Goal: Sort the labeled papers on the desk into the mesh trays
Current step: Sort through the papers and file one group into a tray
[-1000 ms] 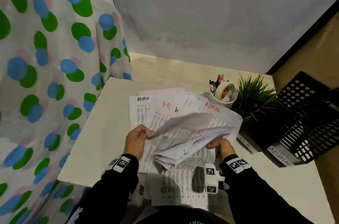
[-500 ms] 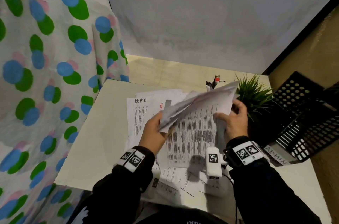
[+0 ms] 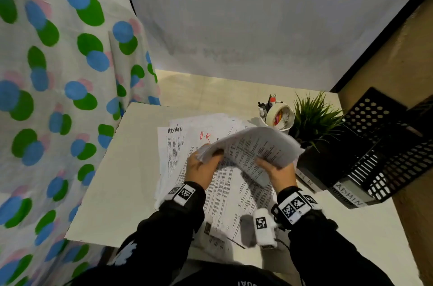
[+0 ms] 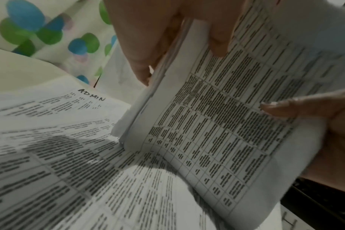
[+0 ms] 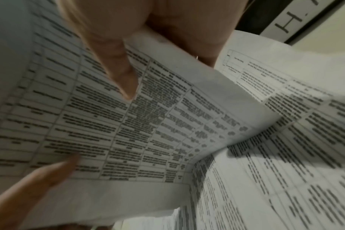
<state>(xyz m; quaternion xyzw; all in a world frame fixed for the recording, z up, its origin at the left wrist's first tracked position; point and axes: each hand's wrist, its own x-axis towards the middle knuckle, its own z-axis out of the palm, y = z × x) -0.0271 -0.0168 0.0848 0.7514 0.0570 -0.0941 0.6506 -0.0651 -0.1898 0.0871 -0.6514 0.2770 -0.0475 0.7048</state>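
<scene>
We grip a sheaf of papers (image 3: 255,147) with both hands: our left hand (image 3: 201,168) pinches its left edge, thumb on the printed face and fingers behind, and our right hand (image 3: 276,172) pinches the near right edge the same way. The sheaf hangs arched above the papers still spread on the desk (image 3: 131,168), where one sheet marked ADMIN (image 3: 175,130) and one marked HR (image 3: 204,136) lie at the far left. Half a second ago we held the sheaf upright and higher; now it has tipped flatter and swung right, toward the mesh trays (image 3: 384,156) beside the plant (image 3: 314,119). We judge this the carry to a tray. The sheaf's own label is hidden, so we cannot tell whether the HR tray label (image 3: 307,179) or the ADMIN tray label (image 3: 348,194) is its goal.
</scene>
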